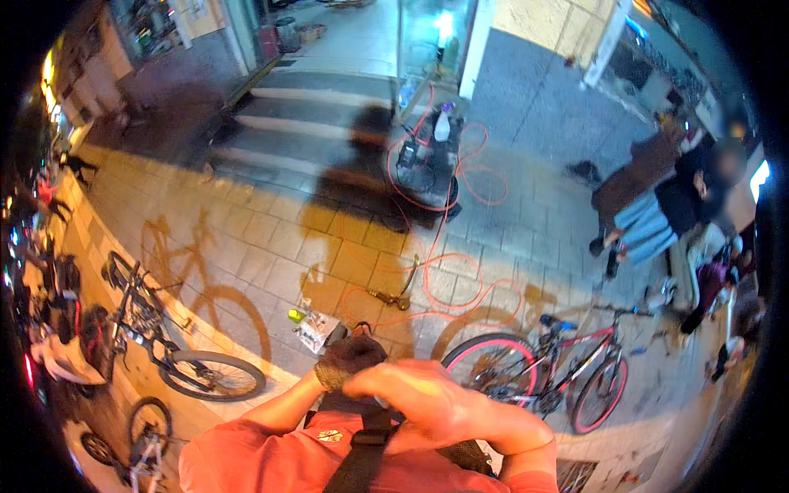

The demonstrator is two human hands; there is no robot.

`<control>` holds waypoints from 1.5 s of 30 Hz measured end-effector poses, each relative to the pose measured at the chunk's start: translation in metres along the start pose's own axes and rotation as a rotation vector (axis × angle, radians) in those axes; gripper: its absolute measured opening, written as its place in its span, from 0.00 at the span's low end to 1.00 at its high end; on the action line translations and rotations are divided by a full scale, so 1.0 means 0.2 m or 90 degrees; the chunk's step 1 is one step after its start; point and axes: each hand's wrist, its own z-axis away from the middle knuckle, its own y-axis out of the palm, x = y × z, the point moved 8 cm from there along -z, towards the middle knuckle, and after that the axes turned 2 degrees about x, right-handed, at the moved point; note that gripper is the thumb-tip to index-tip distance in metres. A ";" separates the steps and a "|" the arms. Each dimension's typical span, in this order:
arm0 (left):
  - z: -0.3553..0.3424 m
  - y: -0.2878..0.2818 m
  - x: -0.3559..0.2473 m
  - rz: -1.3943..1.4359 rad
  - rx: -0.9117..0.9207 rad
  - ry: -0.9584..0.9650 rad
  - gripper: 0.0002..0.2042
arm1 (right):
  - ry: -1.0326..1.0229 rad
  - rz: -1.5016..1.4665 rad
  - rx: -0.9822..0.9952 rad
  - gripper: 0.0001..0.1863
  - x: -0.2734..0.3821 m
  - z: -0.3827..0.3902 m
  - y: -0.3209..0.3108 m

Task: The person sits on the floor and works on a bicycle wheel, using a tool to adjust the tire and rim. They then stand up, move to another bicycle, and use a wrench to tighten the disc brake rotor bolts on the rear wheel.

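Note:
My left hand [352,361] is in front of my chest in a dark brown, patterned work glove; its fingers are blurred and partly hidden. My bare right hand [423,396] reaches across from the right, its curled fingertips at the glove's cuff by the wrist. A black strap [366,448] crosses my red shirt below the hands. Just beyond them on the paving lies a pale flat piece [316,333] with small items on it and a yellow-green object [296,315] at its edge.
A pink-rimmed bicycle [567,370] stands at right, a black bicycle [177,361] at left. An orange hose [444,271] loops over the paving, near a brass-coloured fitting [399,302]. Ahead are a white spray bottle [443,126] and steps [283,123]. Several people sit at far right.

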 end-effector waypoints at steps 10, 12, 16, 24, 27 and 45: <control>-0.17 -0.68 0.24 0.345 -0.226 -0.182 0.11 | -0.466 -0.009 0.089 0.18 0.33 -0.88 0.19; -0.21 -0.92 0.22 0.121 -0.269 0.001 0.12 | -0.514 -0.108 0.086 0.19 0.36 -1.08 0.24; -0.43 -1.27 0.20 0.208 -0.297 -0.103 0.10 | -0.589 -0.221 0.072 0.16 0.37 -1.40 0.31; -0.53 -1.75 0.31 0.190 -0.435 -0.142 0.11 | -0.509 -0.056 0.294 0.12 0.33 -1.79 0.80; -0.52 -1.84 0.49 0.135 -0.487 -0.190 0.15 | -0.469 0.030 0.485 0.07 0.07 -1.90 0.84; -1.04 -2.39 1.28 0.062 -0.625 -0.392 0.20 | -0.107 0.032 0.576 0.13 -1.75 -2.53 -0.51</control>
